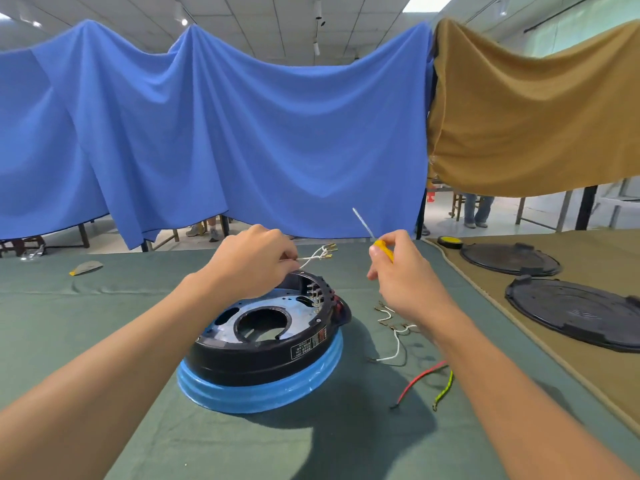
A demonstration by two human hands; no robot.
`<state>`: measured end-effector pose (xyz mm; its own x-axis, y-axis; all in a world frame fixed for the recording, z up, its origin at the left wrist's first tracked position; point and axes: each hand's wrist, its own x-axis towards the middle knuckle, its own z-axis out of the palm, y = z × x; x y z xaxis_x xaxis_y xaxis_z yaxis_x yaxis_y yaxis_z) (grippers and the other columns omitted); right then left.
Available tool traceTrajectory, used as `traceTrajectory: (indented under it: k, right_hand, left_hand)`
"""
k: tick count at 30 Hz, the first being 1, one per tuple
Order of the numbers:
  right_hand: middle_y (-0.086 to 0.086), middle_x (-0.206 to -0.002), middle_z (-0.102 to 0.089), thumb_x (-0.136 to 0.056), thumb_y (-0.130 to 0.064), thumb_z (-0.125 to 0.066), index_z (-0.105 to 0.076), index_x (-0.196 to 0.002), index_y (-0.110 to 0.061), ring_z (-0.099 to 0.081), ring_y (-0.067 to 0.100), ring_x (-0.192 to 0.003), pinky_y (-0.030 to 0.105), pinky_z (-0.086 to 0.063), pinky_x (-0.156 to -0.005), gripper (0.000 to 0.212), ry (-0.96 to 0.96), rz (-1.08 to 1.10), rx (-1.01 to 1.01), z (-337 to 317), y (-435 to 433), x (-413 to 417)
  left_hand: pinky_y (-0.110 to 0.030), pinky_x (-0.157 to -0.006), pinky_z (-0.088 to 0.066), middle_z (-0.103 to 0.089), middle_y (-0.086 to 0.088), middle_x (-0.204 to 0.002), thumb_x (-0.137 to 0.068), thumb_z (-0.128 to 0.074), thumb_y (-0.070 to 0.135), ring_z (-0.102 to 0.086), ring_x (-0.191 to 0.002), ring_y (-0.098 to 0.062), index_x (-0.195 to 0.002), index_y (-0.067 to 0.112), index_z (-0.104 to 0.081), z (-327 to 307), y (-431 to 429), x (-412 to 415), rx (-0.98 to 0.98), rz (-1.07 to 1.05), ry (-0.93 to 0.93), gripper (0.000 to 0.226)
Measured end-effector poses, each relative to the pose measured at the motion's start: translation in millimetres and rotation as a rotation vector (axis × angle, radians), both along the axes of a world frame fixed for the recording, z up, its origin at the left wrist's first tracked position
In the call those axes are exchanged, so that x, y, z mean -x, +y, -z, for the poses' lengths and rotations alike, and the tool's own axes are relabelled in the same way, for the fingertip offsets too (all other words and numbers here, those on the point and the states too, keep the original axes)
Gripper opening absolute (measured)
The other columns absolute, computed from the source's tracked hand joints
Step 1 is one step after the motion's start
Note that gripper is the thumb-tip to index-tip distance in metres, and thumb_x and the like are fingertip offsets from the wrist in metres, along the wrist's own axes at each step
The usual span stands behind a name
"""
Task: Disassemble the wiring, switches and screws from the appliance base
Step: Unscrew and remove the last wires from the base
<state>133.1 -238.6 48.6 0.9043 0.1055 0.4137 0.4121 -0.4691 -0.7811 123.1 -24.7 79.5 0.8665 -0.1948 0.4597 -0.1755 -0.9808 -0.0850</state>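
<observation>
Appliance base [263, 355]: black, blue-rimmed, upside down.

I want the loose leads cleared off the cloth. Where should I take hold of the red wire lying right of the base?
Pinch the red wire from straight above near its middle, where it lies apart from the green-yellow wire. It is thin and flat on the green cloth, so a fingertip grip suits; its upper end runs close to that wire.
</observation>
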Motion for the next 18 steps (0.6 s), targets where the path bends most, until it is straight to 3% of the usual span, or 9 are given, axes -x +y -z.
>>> traceTrajectory:
  k: [4,7,11,13,16,18]
  right_hand:
    - [0.001,-0.089,-0.063,-0.101,-0.024,-0.043,-0.036,-0.107,-0.023,-0.049,0.015,-0.068,0.035,-0.041,-0.067,0.009,-0.019,0.007,-0.077,-1,-31,-3]
    - [0.006,-0.091,-0.058,-0.096,-0.017,-0.054,-0.042,-0.106,-0.021,-0.045,0.013,-0.063,0.031,-0.036,-0.059,0.016,0.045,0.052,-0.183,4,-58,-6]
    - [0.007,-0.066,-0.057,-0.094,-0.018,-0.06,-0.047,-0.093,-0.009,-0.031,0.011,-0.041,0.025,-0.026,-0.042,0.016,0.186,0.032,-0.426,16,-87,-5]
    - [0.008,-0.061,-0.063,-0.095,-0.023,-0.06,-0.052,-0.089,-0.006,-0.025,0.008,-0.034,0.02,-0.022,-0.036,0.019,0.286,0.019,-0.49,19,-99,-4]
    - [0.013,-0.069,-0.072,-0.094,-0.037,-0.059,-0.061,-0.093,-0.002,-0.023,0.007,-0.032,0.019,-0.022,-0.033,0.034,0.396,0.019,-0.462,20,-111,-3]
    - [0.015,-0.074,-0.072,-0.091,-0.047,-0.058,-0.063,-0.095,-0.002,-0.023,0.007,-0.031,0.019,-0.022,-0.032,0.045,0.456,-0.021,-0.492,20,-116,-3]
  left_hand:
    - [-0.031,-0.062,-0.043,-0.062,0.006,-0.074,-0.096,-0.053,0.037,-0.056,-0.08,-0.024,-0.073,0.027,-0.057,-1,-35,6,0.043,0.075,-0.082,0.025]
    - [-0.033,-0.068,-0.048,-0.066,0.006,-0.085,-0.098,-0.047,0.039,-0.059,-0.087,-0.023,-0.089,0.025,-0.065,2,-66,10,0.037,0.144,-0.125,0.025]
    - [-0.034,-0.073,-0.05,-0.064,0.008,-0.094,-0.101,-0.041,0.037,-0.06,-0.091,-0.02,-0.103,0.027,-0.068,17,-103,11,-0.085,0.282,-0.193,0.029]
    - [-0.033,-0.068,-0.048,-0.063,0.006,-0.084,-0.099,-0.049,0.029,-0.06,-0.084,-0.021,-0.092,0.023,-0.07,29,-119,12,-0.159,0.358,-0.264,0.022]
    - [-0.026,-0.05,-0.043,-0.053,0.005,-0.057,-0.075,-0.078,0.017,-0.055,-0.059,-0.02,-0.062,0.02,-0.066,38,-132,12,-0.216,0.383,-0.35,0.018]
    - [-0.024,-0.046,-0.041,-0.05,0.007,-0.053,-0.066,-0.085,0.016,-0.051,-0.054,-0.018,-0.059,0.022,-0.065,41,-136,10,-0.26,0.35,-0.351,0.022]
